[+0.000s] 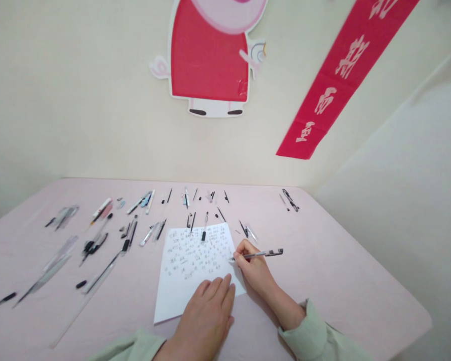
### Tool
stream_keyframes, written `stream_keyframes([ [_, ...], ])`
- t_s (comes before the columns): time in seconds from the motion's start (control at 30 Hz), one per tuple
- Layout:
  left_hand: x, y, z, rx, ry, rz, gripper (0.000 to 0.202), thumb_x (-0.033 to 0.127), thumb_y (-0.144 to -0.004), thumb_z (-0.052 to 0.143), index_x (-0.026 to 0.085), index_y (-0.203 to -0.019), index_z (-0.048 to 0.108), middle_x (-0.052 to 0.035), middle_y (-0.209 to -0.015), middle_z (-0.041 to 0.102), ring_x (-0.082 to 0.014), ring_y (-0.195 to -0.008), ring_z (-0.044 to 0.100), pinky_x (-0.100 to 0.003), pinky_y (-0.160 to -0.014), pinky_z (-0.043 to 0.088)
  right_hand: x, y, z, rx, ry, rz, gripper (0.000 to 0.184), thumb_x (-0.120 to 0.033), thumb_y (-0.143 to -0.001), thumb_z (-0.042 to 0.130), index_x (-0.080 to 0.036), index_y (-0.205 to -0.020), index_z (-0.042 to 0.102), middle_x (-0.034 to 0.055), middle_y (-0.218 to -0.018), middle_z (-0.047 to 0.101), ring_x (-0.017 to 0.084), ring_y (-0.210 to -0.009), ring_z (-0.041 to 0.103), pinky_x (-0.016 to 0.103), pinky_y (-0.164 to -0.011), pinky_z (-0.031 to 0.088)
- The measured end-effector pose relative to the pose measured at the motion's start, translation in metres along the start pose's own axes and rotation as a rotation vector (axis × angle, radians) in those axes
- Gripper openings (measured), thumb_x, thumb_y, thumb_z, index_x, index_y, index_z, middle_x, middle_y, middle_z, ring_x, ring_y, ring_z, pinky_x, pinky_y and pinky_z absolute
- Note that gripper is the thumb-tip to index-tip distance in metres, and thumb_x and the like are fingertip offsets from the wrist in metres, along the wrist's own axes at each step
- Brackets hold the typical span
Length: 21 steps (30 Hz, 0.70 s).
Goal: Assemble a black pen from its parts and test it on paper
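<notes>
A white sheet of paper [169, 296] lies in front of me, its upper part covered in dark handwriting too small to read. My left hand [206, 313] rests flat across the lower right of the sheet, fingers stretched out. Near the sheet's right edge, my right hand [254, 265] pinches a clear pen [265, 253] with a black end. The pen slants low, its tip at the paper by the end of the writing. Another pen with a black cap [203, 234] lies partly over the sheet's top edge.
Pen parts, refills and caps lie scattered over the pink table [323, 271]. Long clear tubes [97, 281] spread to the left, and a black-and-clear pen [290, 199] lies back right. Behind stands a wall with a cartoon cutout [210, 60] and a red banner [330, 85].
</notes>
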State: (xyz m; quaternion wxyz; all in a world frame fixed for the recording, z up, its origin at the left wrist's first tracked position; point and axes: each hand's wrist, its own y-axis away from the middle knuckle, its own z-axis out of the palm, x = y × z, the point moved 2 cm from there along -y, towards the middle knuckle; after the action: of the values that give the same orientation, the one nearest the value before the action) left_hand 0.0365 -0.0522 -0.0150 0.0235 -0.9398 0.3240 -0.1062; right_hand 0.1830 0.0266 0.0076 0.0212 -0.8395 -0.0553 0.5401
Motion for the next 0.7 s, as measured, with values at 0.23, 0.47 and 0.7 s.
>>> stream_keyframes([
  [0.23,0.0,-0.0019,-0.0022,-0.02,0.038,0.002,0.053,0.033,-0.088,0.057,0.015,-0.137,0.048,-0.0153,-0.141,0.053,-0.0303,-0.122,0.051,-0.047,-0.099,0.039,-0.0018,0.0132,0.0027,-0.067,0.08,0.02,0.012,-0.022,-0.078,0.051,-0.021,-0.067,0.046,-0.0056,-0.059,0.044,0.013,-0.057,0.042,0.024,-0.056,0.032],
  [0.47,0.0,-0.0025,-0.0042,-0.039,0.046,0.002,0.053,0.034,-0.088,0.057,0.015,-0.137,0.048,-0.0149,-0.142,0.052,-0.0314,-0.121,0.052,-0.047,-0.1,0.039,-0.0012,0.0121,0.0032,-0.064,0.088,0.019,0.013,-0.022,-0.078,0.052,-0.022,-0.067,0.046,-0.0057,-0.057,0.044,0.013,-0.056,0.042,0.024,-0.055,0.032],
  [0.7,-0.0007,-0.0037,-0.0054,-0.053,0.049,-0.005,0.054,0.033,-0.087,0.059,0.014,-0.137,0.048,-0.0151,-0.142,0.052,-0.0316,-0.122,0.052,-0.047,-0.1,0.04,0.0003,0.0115,0.0035,-0.063,0.112,0.019,0.012,-0.021,-0.079,0.05,-0.022,-0.068,0.044,-0.006,-0.058,0.043,0.013,-0.056,0.043,0.024,-0.056,0.033],
])
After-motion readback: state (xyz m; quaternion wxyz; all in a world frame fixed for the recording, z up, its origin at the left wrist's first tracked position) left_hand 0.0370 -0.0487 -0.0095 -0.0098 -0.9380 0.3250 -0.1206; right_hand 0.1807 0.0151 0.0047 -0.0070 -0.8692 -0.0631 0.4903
